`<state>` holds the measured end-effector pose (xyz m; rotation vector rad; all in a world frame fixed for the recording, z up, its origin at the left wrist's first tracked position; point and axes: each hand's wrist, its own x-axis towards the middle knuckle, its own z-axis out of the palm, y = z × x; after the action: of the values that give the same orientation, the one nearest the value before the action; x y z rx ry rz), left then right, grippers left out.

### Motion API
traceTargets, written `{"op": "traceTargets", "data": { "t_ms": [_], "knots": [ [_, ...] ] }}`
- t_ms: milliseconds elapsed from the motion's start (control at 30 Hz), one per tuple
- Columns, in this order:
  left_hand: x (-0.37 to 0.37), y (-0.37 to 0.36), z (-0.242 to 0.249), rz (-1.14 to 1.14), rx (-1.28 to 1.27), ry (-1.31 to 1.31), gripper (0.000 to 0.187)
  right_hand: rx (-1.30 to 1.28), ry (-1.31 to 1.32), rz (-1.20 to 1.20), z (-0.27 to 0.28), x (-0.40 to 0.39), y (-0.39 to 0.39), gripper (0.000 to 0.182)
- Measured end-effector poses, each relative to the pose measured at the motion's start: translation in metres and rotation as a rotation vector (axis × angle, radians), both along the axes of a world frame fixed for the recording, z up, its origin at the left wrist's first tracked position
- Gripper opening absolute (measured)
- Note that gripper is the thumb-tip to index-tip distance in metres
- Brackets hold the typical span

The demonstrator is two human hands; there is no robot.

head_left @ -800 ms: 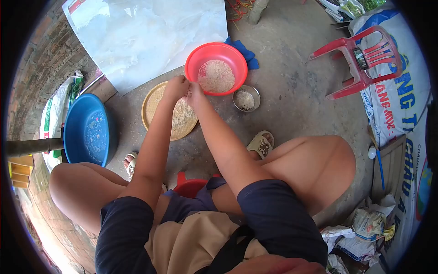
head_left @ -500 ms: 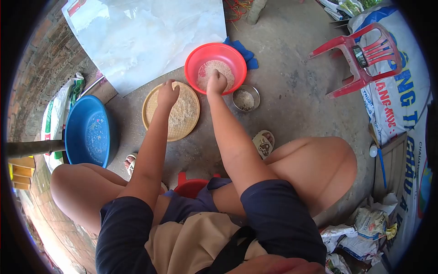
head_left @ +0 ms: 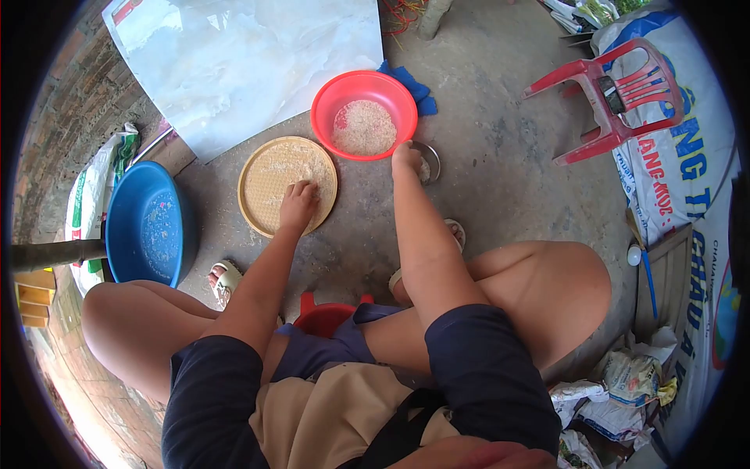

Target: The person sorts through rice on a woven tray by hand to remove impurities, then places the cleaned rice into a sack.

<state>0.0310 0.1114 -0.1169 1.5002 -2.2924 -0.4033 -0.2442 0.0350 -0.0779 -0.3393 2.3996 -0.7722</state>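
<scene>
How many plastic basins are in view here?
2. The red basin, holding pale grain, sits beyond and right of the woven tray; the blue basin stands at the tray's left. No others show.

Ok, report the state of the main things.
Round red plastic basin, part-filled with pale grain
Round tan woven tray, unevenly strewn with grain
Small round metal bowl, some grain inside, partly hidden
Blue plastic tub, pale bits scattered inside
Blue cloth, crumpled
Red plastic chair, dark object on it
White glossy sheet, spread out
</scene>
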Motion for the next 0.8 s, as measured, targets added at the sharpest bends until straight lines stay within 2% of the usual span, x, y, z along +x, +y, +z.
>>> {"op": "traceTargets", "data": {
  "t_ms": [67,100,167,200,267,300,367,400,433,467,500,567,633,700,767,800],
  "knots": [
    [-0.001,-0.001,-0.002,0.018,0.046,0.047,0.026,0.098,0.190,-0.078,0.023,0.020,0.010,0.037],
    [-0.001,-0.001,-0.010,0.018,0.046,0.050,0.026,0.098,0.192,-0.078,0.032,0.027,0.014,0.037],
    [0.000,-0.003,-0.028,0.030,-0.011,0.105,0.018,-0.038,0.445,-0.136,0.044,0.042,0.018,0.033],
    [0.000,-0.004,-0.027,0.031,-0.013,0.105,0.018,-0.040,0.446,-0.136,0.044,0.048,0.017,0.033],
    [-0.001,-0.007,-0.025,0.076,0.057,0.160,0.013,-0.374,0.665,0.058,0.045,0.061,0.015,0.027],
    [-0.001,-0.010,-0.021,0.079,0.056,0.159,0.013,-0.376,0.663,0.061,0.039,0.067,0.011,0.027],
    [-0.001,-0.017,-0.011,0.212,0.224,0.277,0.009,-0.724,0.558,0.302,0.021,0.081,-0.001,0.022],
    [-0.001,-0.023,-0.012,0.214,0.224,0.277,0.009,-0.732,0.395,0.313,0.022,0.092,-0.003,0.022],
    [0.000,-0.032,-0.012,0.352,0.501,0.702,0.008,-0.735,0.232,0.321,0.021,0.104,-0.005,0.023],
    [0.003,-0.040,-0.012,0.485,0.776,1.128,0.007,-0.735,0.229,0.321,0.020,0.115,-0.007,0.023],
    [0.008,-0.047,-0.009,0.488,0.776,1.125,0.007,-0.678,0.181,0.399,0.014,0.125,-0.010,0.023],
    [0.020,-0.059,0.010,0.404,1.047,1.813,0.008,-0.623,0.132,0.477,0.012,0.143,-0.014,0.025],
    [0.024,-0.065,0.026,0.445,1.132,1.904,0.006,-0.656,0.072,0.451,0.020,0.155,-0.015,0.027],
    [0.025,-0.067,0.039,0.105,1.192,2.199,0.007,-0.657,0.072,0.435,0.022,0.161,-0.015,0.026],
    [0.021,-0.071,0.053,0.180,1.192,2.257,0.009,-0.641,0.060,0.426,0.019,0.166,-0.017,0.028],
    [0.021,-0.073,0.058,0.046,1.216,2.271,0.009,-0.641,0.058,0.425,0.002,0.171,-0.021,0.028]
  ]
}}
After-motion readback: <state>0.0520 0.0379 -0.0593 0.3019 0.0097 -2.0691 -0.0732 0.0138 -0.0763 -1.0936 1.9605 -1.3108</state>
